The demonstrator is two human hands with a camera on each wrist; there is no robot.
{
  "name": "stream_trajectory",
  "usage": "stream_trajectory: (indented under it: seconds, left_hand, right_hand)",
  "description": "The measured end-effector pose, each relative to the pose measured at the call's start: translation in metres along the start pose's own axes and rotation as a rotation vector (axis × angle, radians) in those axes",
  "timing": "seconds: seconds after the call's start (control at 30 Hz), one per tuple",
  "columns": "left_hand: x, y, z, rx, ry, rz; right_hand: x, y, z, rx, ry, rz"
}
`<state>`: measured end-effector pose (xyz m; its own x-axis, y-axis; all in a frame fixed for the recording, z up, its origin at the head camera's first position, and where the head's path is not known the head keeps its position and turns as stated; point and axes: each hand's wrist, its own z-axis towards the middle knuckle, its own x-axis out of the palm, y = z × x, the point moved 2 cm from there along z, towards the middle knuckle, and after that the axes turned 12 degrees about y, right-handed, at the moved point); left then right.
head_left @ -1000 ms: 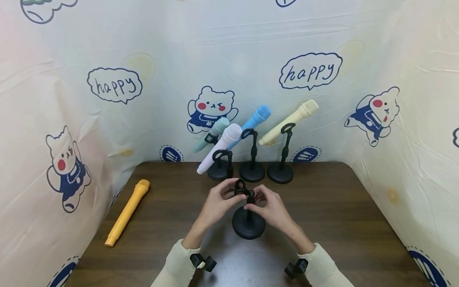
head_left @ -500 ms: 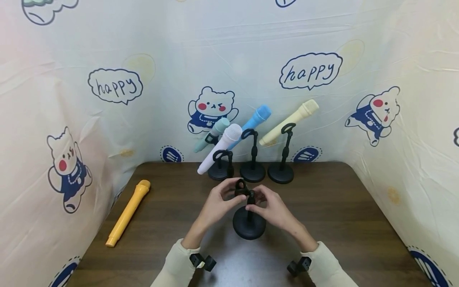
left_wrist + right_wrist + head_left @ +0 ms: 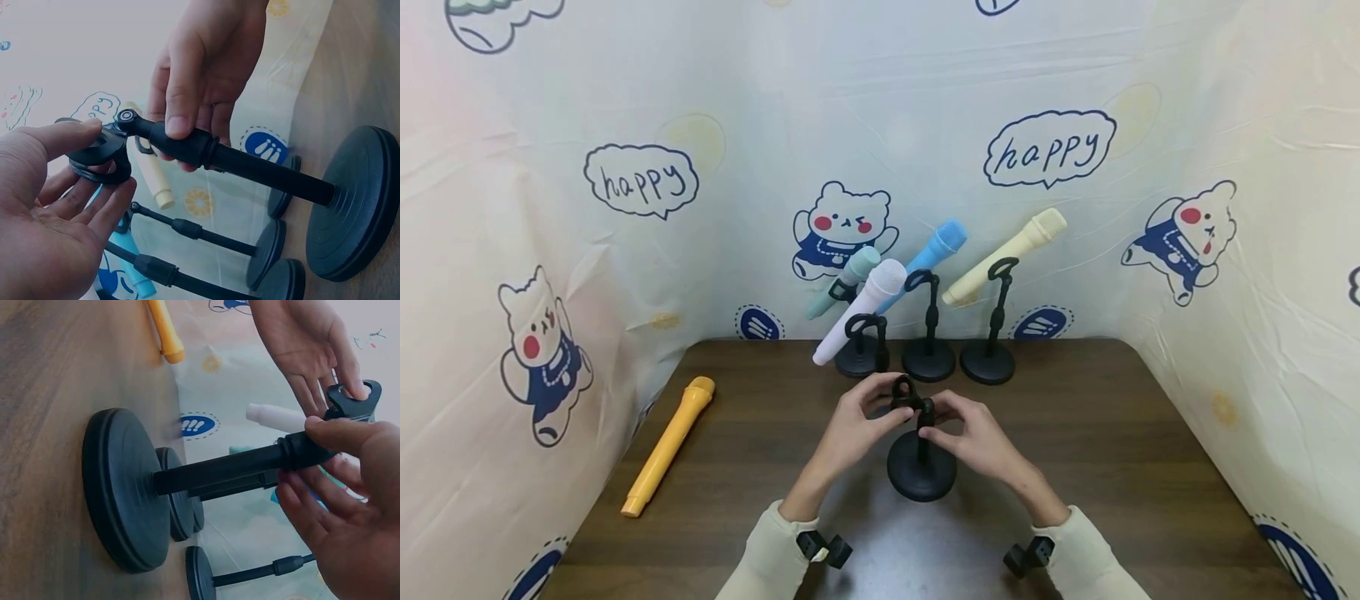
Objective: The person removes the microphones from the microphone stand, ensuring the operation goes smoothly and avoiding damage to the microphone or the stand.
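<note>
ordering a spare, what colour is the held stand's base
The base is black, seen best in the right wrist view.

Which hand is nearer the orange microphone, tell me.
Left. The left hand pinches the clip, right of the orange microphone; the right hand grips the post, farther right.

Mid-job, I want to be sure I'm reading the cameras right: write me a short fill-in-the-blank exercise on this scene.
1. The left hand and the right hand both hold one black, round-based microphone ____.
2. The orange, rod-shaped microphone lies on the brown wood-grain table, to the ____ of both hands.
3. At the back, the rightmost slim, tilted microphone is pale ____.
Missing words: stand; left; yellow.
</note>
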<state>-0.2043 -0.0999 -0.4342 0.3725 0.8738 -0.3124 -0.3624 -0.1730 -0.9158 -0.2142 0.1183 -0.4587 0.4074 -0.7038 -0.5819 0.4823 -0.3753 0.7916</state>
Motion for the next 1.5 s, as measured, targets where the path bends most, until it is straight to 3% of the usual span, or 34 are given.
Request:
stream_trajectory:
  seconds: [0.2,0.57,0.9,1.03,1.2,1.5]
  left_hand:
    - [0.000,0.002,0.000,-0.011,-0.004,-0.019]
    - [0.001,0.003,-0.001,-0.025,0.000,-0.016]
    - [0.000,0.004,0.000,-0.017,-0.004,-0.024]
    - [-0.001,0.005,0.000,-0.027,-0.003,-0.025]
    - [-0.001,0.005,-0.001,-0.030,-0.004,-0.026]
    - [-0.001,0.004,-0.001,-0.032,-0.002,-0.033]
  right_hand:
    - [0.009,-0.001,0.002,0.082,-0.082,-0.049]
    - [0.009,-0.001,0.001,0.117,-0.073,-0.046]
    - [-0.003,0.006,0.000,-0.004,0.069,0.068]
    - [-0.005,0.004,-0.001,-0.021,0.085,0.077]
    - [-0.003,0.004,-0.001,0.012,0.045,0.055]
    - [0.008,0.002,0.006,0.155,-0.090,-0.018]
